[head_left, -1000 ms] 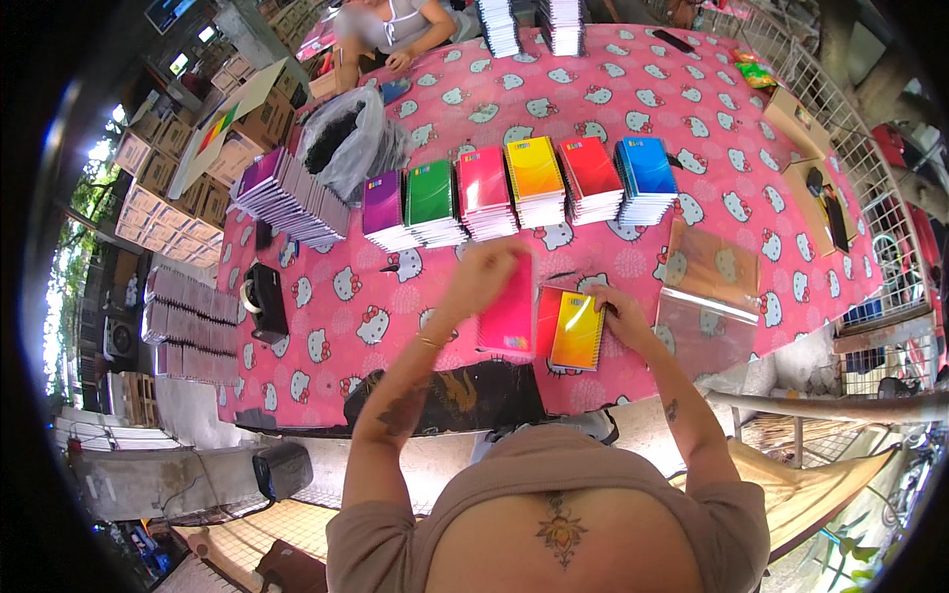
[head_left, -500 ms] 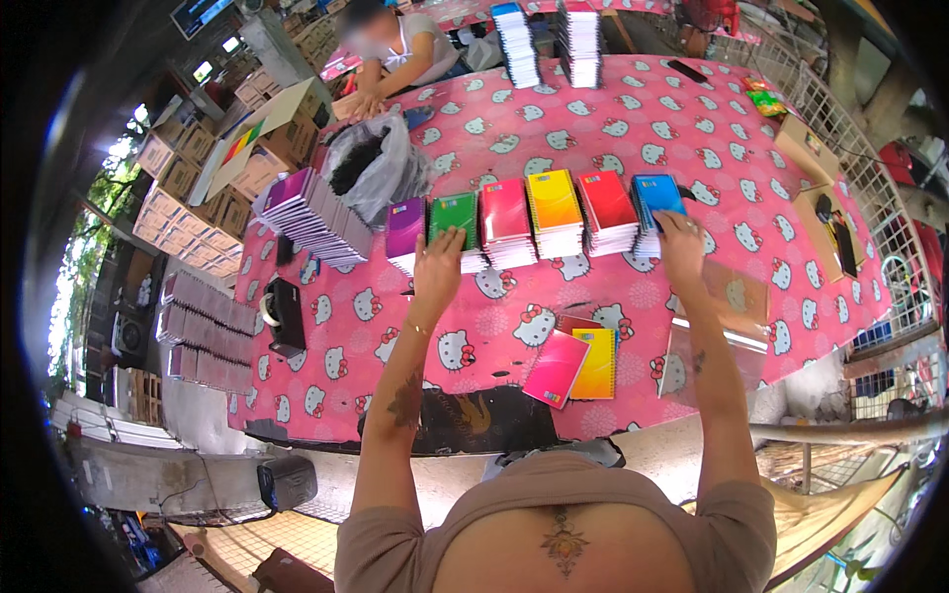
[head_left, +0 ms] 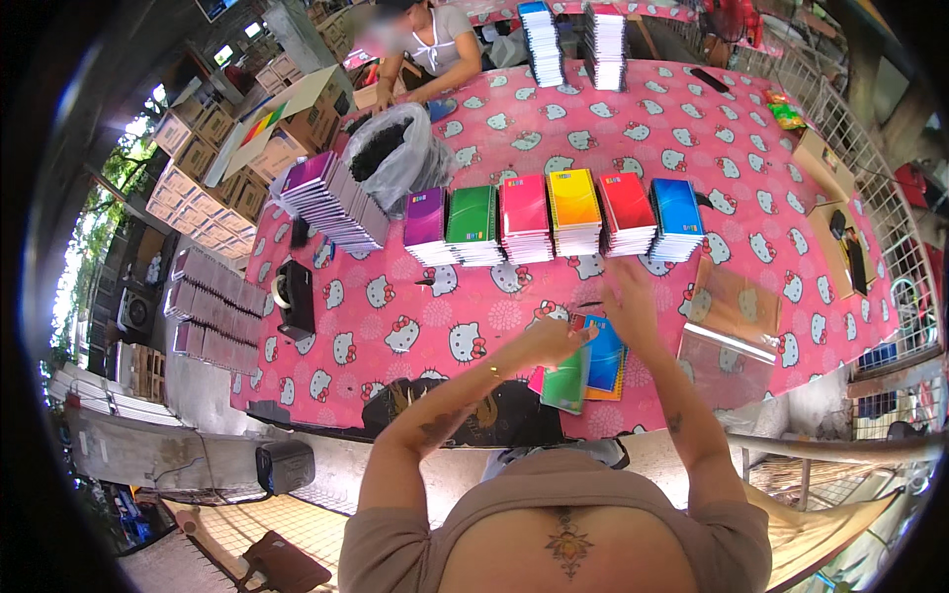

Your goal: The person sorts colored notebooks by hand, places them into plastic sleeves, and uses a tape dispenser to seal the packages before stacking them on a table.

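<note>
My left hand [head_left: 557, 342] is closed at the top edge of a green spiral notebook [head_left: 565, 383], which lies tilted over a small pile near the table's front. A blue notebook [head_left: 605, 356] rests in that pile, with yellow and pink ones partly covered beneath. My right hand [head_left: 628, 298] is over the table just beyond the blue notebook, fingers apart and somewhat blurred, holding nothing I can see. Beyond both hands runs a row of notebook stacks: purple [head_left: 426, 219], green [head_left: 473, 219], pink [head_left: 525, 208], yellow [head_left: 572, 203], red [head_left: 627, 206] and blue [head_left: 677, 210].
Clear plastic sheets [head_left: 727, 356] lie right of the pile. A black tape dispenser [head_left: 295, 301], a tall purple notebook stack [head_left: 336, 203] and a plastic bag [head_left: 405, 158] stand at left. Across the pink patterned table [head_left: 415, 341], another person [head_left: 445, 54] leans over, near cardboard boxes [head_left: 297, 128].
Both hands have come back from the green and blue stacks to the front pile. A green and a blue notebook now lie on top of it. The other person's arms have moved.
</note>
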`<state>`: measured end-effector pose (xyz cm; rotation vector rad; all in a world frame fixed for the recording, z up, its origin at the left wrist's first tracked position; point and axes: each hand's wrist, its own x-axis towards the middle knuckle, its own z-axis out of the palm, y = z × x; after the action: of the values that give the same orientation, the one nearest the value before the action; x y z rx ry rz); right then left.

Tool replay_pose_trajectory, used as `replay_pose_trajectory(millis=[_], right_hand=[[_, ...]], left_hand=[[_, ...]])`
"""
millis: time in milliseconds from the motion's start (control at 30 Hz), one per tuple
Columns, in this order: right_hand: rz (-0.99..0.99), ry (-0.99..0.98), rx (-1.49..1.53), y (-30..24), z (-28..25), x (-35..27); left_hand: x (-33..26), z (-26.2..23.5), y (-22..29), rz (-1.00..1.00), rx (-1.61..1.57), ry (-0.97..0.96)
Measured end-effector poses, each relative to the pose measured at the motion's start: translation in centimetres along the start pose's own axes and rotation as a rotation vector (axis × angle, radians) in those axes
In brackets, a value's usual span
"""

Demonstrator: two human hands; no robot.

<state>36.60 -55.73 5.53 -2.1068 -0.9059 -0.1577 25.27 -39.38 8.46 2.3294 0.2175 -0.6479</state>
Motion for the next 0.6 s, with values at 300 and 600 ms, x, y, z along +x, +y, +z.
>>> replay_pose_trajectory(millis=[300,600], right_hand=[[-0.086,-0.052,-0.451,8.0,-1.9,8.0],[-0.29,-0.249,-0.147,-2.5,0.2,-11.5]], left_hand=[[3.5,-9.4,-13.4,0.137,0.7,1.147],[0.3,-7.3,-11.9,0.142,0.611,0.994]])
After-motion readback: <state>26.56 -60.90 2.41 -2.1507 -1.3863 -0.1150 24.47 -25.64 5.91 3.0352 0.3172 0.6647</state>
